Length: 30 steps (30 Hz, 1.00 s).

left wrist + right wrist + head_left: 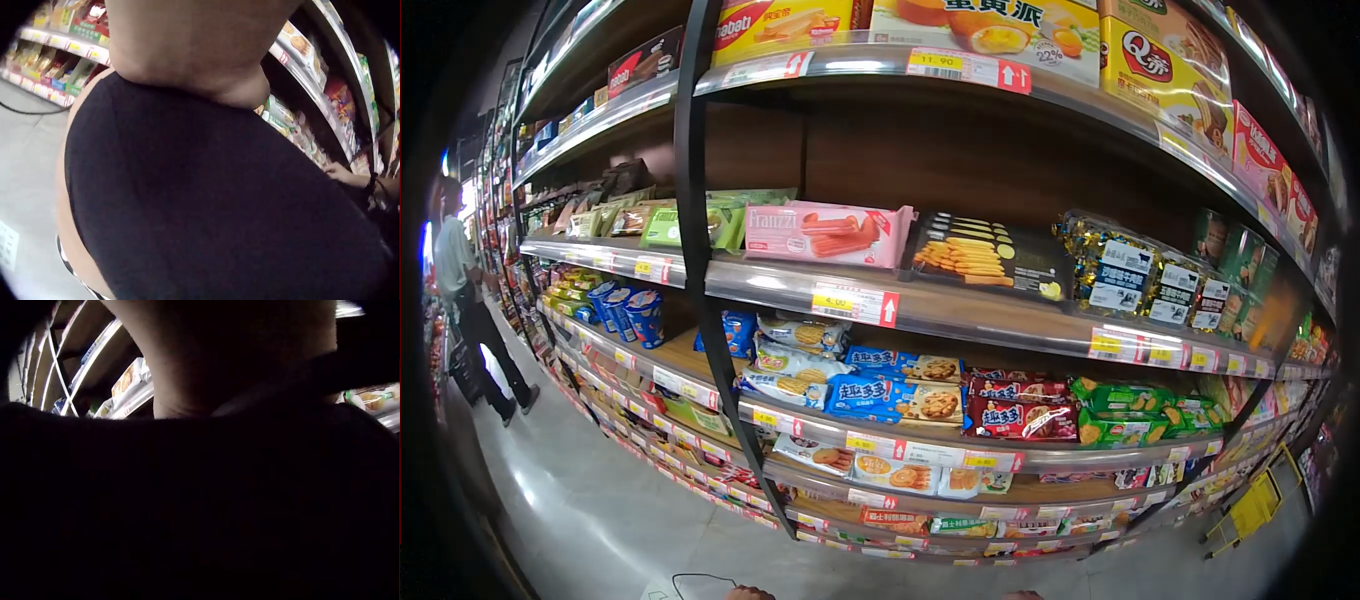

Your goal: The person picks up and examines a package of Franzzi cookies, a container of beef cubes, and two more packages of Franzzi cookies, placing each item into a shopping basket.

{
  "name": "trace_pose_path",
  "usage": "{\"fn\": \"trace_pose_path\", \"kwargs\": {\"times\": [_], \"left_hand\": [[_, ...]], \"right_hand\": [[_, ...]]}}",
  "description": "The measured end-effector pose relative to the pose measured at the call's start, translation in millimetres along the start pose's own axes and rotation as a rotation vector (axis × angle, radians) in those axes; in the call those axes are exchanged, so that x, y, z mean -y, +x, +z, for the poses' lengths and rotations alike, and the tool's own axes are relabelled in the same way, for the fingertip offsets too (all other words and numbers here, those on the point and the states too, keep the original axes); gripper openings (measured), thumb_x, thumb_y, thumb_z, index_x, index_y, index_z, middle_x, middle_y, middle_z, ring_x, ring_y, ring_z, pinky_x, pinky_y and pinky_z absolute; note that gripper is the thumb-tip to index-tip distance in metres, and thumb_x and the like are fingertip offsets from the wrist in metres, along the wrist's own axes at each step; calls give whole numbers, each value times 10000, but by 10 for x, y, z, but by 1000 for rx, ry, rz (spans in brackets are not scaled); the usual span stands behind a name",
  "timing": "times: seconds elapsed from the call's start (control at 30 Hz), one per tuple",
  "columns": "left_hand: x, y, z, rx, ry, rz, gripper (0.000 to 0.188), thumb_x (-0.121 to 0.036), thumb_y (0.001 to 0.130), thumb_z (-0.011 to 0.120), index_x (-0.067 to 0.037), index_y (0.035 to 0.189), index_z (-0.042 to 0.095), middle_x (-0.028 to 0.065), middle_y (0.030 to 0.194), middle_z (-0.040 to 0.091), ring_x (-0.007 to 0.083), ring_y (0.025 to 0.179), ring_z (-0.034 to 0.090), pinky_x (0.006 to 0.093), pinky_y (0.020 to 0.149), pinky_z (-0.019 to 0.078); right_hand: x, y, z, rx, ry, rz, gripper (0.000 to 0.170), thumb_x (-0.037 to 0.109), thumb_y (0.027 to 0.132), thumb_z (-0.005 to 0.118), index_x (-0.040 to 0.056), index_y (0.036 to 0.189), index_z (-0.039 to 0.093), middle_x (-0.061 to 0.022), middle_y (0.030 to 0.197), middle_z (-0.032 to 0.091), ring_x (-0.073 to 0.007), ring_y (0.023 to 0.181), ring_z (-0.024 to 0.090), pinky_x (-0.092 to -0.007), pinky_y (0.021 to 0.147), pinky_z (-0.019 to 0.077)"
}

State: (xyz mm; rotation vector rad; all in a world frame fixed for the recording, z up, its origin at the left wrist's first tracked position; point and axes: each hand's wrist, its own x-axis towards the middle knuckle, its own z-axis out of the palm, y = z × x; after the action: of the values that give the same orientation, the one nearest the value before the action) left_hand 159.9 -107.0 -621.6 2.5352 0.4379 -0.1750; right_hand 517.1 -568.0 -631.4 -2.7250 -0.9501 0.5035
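Note:
At the bottom edge of the head view, a small part of the left hand (749, 592) shows below the shelves; its fingers are cut off. Farther right, only a sliver of the right hand (1025, 595) is visible. The left wrist view has the base of the left hand (194, 50) over black cloth (206, 187), fingers out of sight. At its right edge, a hand with a dark band (350, 176) appears near the shelves; whose it is, I cannot tell. In the dark right wrist view, part of the right hand or wrist (231, 356) shows above dark cloth (200, 506).
Shelves hold a pink wafer pack (828, 235), a black biscuit box (990, 255), blue cookie packs (895, 400) and green packs (1120, 430). A person (465, 290) stands in the aisle at left. A yellow cart (1255, 505) is at lower right.

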Motion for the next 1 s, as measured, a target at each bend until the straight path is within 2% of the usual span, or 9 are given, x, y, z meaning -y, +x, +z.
{"fn": "trace_pose_path", "kwargs": {"times": [0.07,0.17,0.23,0.37,0.47,0.73,0.87,0.93,1.0], "left_hand": [[27,24,77,-68,-34,-6,264,-275,864,574,-50,868,712,230,882,689,429,853,646,528,773,511],[81,12,81,-28,6,-34,263,-277,867,573,-52,874,709,231,885,690,442,849,642,538,769,504],[63,18,63,0,-32,-57,274,-286,872,578,-46,884,710,231,896,693,441,868,645,547,803,501],[219,119,138,88,96,-22,336,-389,889,592,-113,1020,729,170,923,729,379,900,691,480,831,544],[250,107,203,-22,92,21,266,-327,856,590,-103,860,734,136,826,725,360,793,689,466,771,554],[175,87,147,-1,98,-2,258,-320,858,586,-109,873,733,147,835,717,363,821,685,481,773,541],[180,94,169,4,52,-71,256,-313,861,575,-108,873,727,160,864,714,373,862,679,499,801,532],[81,107,129,106,113,-217,255,-308,867,562,-112,874,725,173,884,708,386,879,672,504,816,529],[372,115,357,140,259,-137,242,-304,868,559,-120,871,716,170,903,705,386,882,667,520,799,522]], "right_hand": [[52,39,-16,-31,24,52,236,298,829,633,111,909,753,-208,923,708,-416,884,669,-520,823,533],[200,83,-106,42,-54,93,191,210,855,650,63,922,752,-184,876,737,-346,830,711,-454,781,555],[-100,240,200,50,-35,96,356,469,876,637,130,909,741,-107,880,741,-345,871,703,-454,832,539],[-68,298,116,147,-8,156,343,464,852,655,135,874,749,-96,861,744,-334,875,704,-441,847,541],[-42,307,91,120,-8,141,337,452,850,658,129,883,748,-101,864,742,-336,869,702,-447,841,542],[-88,272,193,73,-34,144,271,409,845,670,148,853,744,-120,822,731,-356,829,696,-473,801,546],[-10,229,139,27,-82,143,290,413,846,675,135,898,737,-108,891,738,-351,863,694,-453,813,549],[-92,213,252,19,-45,211,288,396,852,673,125,926,734,-113,925,740,-373,920,689,-476,824,548],[8,206,167,17,-74,250,274,357,882,633,108,942,729,-152,921,732,-379,913,694,-482,830,545]]}}
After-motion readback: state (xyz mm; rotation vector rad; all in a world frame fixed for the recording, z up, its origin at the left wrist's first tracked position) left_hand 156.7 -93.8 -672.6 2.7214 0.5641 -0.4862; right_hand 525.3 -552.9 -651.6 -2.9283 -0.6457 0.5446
